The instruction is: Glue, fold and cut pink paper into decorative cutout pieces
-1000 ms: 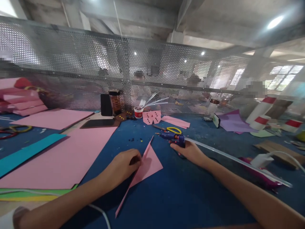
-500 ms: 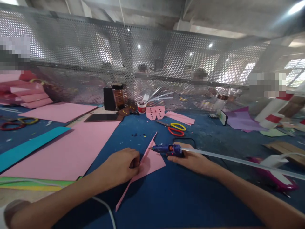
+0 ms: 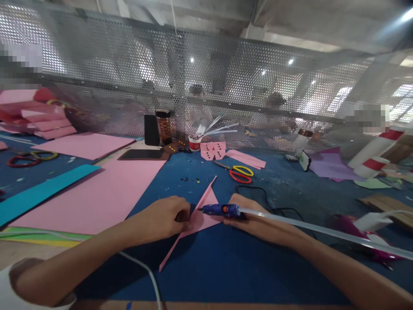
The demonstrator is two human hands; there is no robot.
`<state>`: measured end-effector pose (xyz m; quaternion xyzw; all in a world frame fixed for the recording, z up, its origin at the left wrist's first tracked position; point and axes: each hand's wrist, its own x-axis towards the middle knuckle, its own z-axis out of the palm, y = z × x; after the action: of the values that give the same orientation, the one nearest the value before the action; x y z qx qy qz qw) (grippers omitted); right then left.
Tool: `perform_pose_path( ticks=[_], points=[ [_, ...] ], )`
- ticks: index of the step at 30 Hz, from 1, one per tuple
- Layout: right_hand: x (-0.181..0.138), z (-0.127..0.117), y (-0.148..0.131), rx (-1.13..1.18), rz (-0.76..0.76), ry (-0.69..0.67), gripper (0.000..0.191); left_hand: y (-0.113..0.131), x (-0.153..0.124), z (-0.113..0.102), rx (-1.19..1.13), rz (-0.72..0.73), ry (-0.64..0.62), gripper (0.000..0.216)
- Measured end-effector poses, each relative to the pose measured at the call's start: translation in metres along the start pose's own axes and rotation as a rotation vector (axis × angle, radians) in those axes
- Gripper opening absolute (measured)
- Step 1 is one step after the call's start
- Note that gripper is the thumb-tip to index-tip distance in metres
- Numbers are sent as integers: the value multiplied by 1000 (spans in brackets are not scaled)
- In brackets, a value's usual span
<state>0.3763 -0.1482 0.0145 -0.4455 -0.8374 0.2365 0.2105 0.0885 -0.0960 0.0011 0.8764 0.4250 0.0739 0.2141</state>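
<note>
My left hand (image 3: pixel 172 215) is closed on the folded edge of a piece of pink paper (image 3: pixel 201 219), its fingertips pinching the raised flap. My right hand (image 3: pixel 247 217) wraps round a blue glue gun (image 3: pixel 221 210), whose tip points left and lies at the paper's fold near my left fingers. A long clear glue stick (image 3: pixel 309 224) runs out of the gun's back end, over my right forearm. Beyond the paper lie scissors (image 3: pixel 240 173) with one yellow and one red handle, and a pink paper shape with black dots (image 3: pixel 213 150).
Large pink sheets (image 3: pixel 97 193) and a blue-green strip (image 3: pixel 48 193) cover the left. At the back stand a dark-lidded jar (image 3: pixel 164 129) and a red-white cup (image 3: pixel 195 144) with glue sticks, before a perforated metal screen (image 3: pixel 209 69). A white cable (image 3: pixel 146 269) hangs near my left arm.
The glue gun's tip has moved left and down along the fold, with my right hand following. My left hand keeps its pinch on the paper. The view has shifted slightly.
</note>
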Motion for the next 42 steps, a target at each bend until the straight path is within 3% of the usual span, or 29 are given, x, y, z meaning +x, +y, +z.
perform_pose_path(
  ticks=[16, 35, 42],
  points=[
    [4, 6, -2, -76, -3, -64, 23, 3, -1, -4, -34, 45, -22, 22],
    [4, 9, 6, -162, 56, 11, 23, 3, 1, -4, 29, 4, -48, 32],
    [6, 6, 0, -135, 143, 27, 26, 4, 0, -5, 42, 8, -57, 31]
  ],
)
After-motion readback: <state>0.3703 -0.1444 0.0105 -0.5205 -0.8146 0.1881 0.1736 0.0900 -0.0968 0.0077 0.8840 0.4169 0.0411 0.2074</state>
